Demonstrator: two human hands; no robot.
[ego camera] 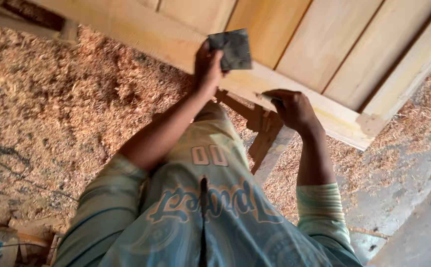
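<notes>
A dark square sanding pad (231, 49) is clamped between the left hand (208, 69) fingers, against the wooden panel (294, 54) frame. The right hand (292, 109) is curled at the panel's edge, possibly around a small tool.
</notes>
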